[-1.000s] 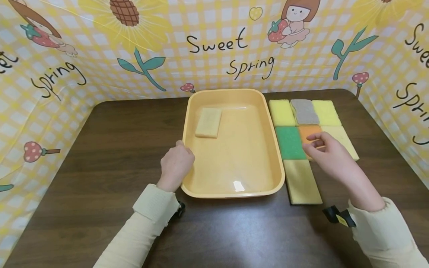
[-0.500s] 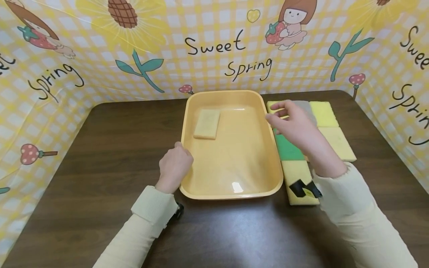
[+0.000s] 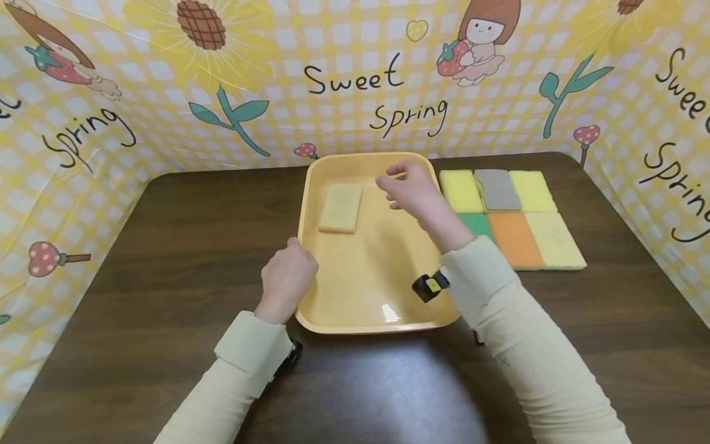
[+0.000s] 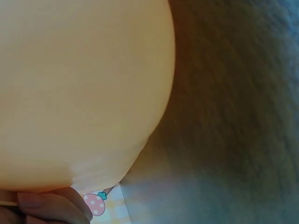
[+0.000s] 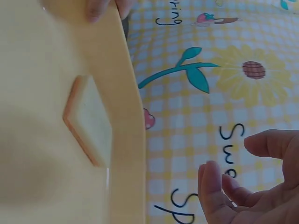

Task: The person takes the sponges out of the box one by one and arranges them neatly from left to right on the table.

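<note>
At the left rim of the yellow tray (image 3: 355,296), my left hand (image 3: 287,279) grips the edge, its fingers folded over it. The left wrist view has those fingers (image 4: 53,205) at the bottom corner, against the tray wall. Inside the tray's back left part lies a pale yellow sponge (image 3: 341,208), flat, also seen from the side as a sponge (image 5: 88,121) in the right wrist view. Above the tray's back right part hovers my right hand (image 3: 410,188), fingers loosely bent, thumb and fingertips apart and nothing between them. It is to the right of the sponge.
Right of the tray, sponges lie in rows: yellow (image 3: 461,191), grey (image 3: 499,189), another yellow (image 3: 534,191), green (image 3: 476,225), orange (image 3: 516,239) and pale yellow (image 3: 554,240). My right sleeve (image 3: 532,345) hides one nearer sponge. A patterned cloth (image 3: 355,129) stands behind the dark table (image 3: 199,234).
My right hand has moved left from above the orange sponge, past the tray's right rim, to over the tray. The left hand keeps its grip on the rim; the sponge inside stays put.
</note>
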Demonstrator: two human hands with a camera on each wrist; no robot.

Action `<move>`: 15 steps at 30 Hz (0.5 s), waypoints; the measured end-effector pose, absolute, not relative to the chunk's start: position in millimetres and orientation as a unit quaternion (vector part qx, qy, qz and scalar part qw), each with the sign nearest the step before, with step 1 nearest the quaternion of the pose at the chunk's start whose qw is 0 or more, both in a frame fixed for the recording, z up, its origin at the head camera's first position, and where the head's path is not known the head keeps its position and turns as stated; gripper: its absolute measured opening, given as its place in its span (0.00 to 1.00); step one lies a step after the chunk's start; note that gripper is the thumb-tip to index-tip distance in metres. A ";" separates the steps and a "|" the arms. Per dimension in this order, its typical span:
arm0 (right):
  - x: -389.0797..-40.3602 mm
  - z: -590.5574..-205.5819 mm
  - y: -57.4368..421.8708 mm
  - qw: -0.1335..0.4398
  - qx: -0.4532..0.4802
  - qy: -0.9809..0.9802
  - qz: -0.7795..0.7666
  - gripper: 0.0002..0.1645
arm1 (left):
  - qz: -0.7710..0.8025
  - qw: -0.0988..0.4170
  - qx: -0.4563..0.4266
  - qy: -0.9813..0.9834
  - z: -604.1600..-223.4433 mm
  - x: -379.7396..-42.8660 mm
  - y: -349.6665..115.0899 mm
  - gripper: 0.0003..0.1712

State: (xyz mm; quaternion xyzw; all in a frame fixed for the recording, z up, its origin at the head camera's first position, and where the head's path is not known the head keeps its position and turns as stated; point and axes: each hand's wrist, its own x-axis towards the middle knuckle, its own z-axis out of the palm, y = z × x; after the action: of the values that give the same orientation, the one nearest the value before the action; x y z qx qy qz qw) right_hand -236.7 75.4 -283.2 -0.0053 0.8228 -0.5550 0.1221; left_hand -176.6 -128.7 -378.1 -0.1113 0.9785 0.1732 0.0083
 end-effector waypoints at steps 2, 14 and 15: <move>-241.1 -287.9 66.9 0.123 0.004 0.826 -0.550 0.28 | 0.173 0.008 -0.110 0.979 -377.8 -176.3 -128.4 0.15; -260.8 -322.6 32.9 0.144 0.049 0.837 -0.525 0.27 | 0.179 0.011 -0.109 0.978 -377.2 -175.8 -128.9 0.16; -261.8 -325.0 31.8 0.146 0.051 0.837 -0.525 0.27 | 0.179 0.012 -0.109 0.978 -377.2 -176.0 -128.8 0.16</move>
State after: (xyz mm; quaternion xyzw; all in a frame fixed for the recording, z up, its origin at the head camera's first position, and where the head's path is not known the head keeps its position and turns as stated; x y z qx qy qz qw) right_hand -261.8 31.8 -325.0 0.0511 0.8370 -0.5248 0.1463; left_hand -176.0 -128.8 -377.2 -0.1086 0.9778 0.1790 0.0116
